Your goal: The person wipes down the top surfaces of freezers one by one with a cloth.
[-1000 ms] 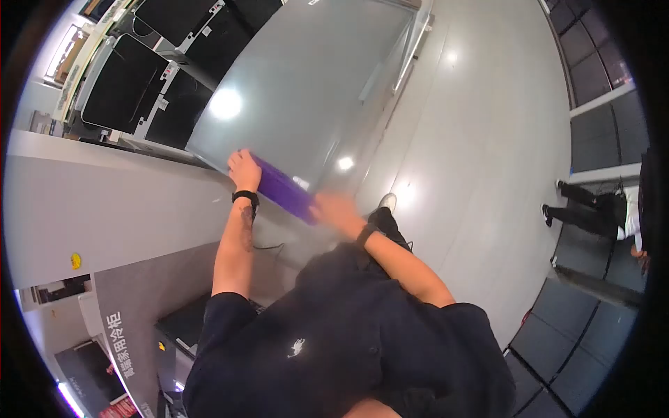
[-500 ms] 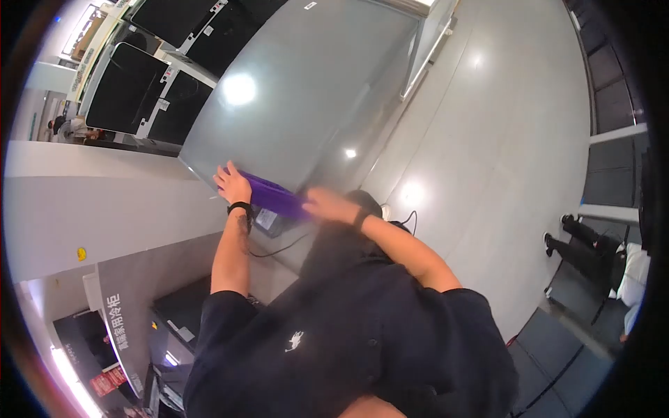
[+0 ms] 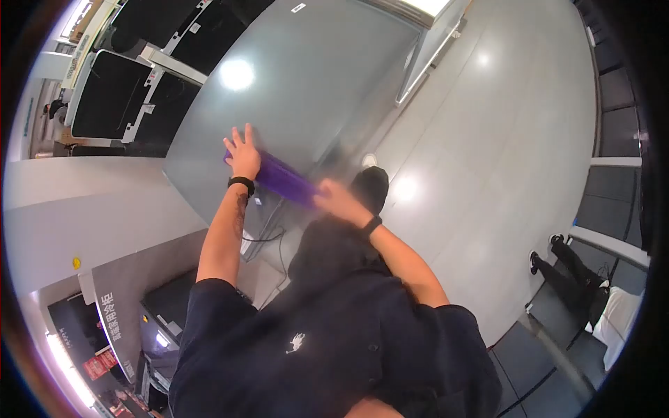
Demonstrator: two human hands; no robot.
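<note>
A purple cloth (image 3: 286,180) stretches between my two hands along the near edge of a large grey panel that looks like an appliance's side (image 3: 300,76). My left hand (image 3: 244,155) lies over the cloth's far left end, its fingers spread against the grey surface. A small bit of purple shows past that hand's outer side. My right hand (image 3: 338,200), blurred by motion, has its fingers curled at the cloth's other end, close to my dark trousers. Dark bands circle both wrists.
Black cable (image 3: 268,238) hangs below the cloth. Dark glossy panels in pale frames (image 3: 115,94) stand at upper left, beside a white ledge (image 3: 83,184). My shoe (image 3: 369,161) rests on the shiny floor (image 3: 481,153). Another person's legs (image 3: 568,268) are at far right.
Both hands and the purple cloth have moved up in the view, further over the grey panel. My right foot now shows, and more of the cable is visible.
</note>
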